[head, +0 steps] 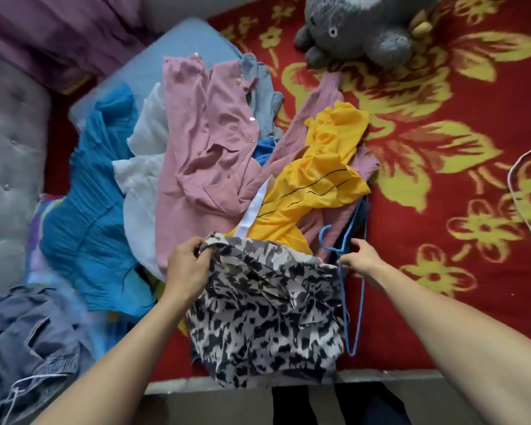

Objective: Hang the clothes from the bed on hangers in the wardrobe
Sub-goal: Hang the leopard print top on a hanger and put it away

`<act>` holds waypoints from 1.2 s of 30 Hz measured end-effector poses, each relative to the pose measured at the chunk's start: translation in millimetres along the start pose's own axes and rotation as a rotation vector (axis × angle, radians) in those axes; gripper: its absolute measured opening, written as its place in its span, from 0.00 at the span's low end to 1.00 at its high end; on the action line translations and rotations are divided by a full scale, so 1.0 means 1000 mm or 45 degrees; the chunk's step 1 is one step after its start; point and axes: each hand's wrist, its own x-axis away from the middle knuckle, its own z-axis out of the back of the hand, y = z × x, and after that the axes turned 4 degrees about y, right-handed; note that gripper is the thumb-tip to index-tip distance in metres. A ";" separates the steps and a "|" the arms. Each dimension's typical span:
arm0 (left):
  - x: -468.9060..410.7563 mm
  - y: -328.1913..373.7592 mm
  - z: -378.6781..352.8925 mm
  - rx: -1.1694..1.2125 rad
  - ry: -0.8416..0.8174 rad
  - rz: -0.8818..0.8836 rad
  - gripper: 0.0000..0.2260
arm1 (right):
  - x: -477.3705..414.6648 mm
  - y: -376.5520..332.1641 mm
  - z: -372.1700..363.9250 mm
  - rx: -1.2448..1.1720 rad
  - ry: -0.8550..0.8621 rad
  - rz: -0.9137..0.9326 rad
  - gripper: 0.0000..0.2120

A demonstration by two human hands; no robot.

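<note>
Both sets of fingers are curled: left hand (187, 265) grips the patterned garment (267, 317), right hand (362, 256) pinches the blue hanger (344, 305).

Grey plush toy (362, 29) partly beyond the top edge; blue hanger (361, 299) partly behind the patterned garment (264, 311).

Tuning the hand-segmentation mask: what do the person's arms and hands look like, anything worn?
The left forearm and right forearm are bare to the frame edge: no sleeves in view. Left hand and right hand wear no gloves; no watch, bracelet or ring shows, some fingers hidden.
</note>
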 end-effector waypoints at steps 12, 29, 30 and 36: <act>-0.010 0.001 0.017 -0.102 0.019 -0.032 0.15 | 0.024 -0.022 0.013 -0.110 0.003 -0.002 0.28; -0.032 -0.051 0.031 -0.132 -0.054 -0.004 0.11 | 0.105 -0.059 0.014 0.267 1.134 0.736 0.20; -0.034 -0.049 0.032 -0.158 -0.060 0.007 0.12 | 0.119 -0.068 0.020 0.206 1.106 0.861 0.19; -0.045 -0.043 0.041 -0.173 -0.111 0.019 0.14 | 0.199 -0.110 0.016 0.083 0.259 1.142 0.12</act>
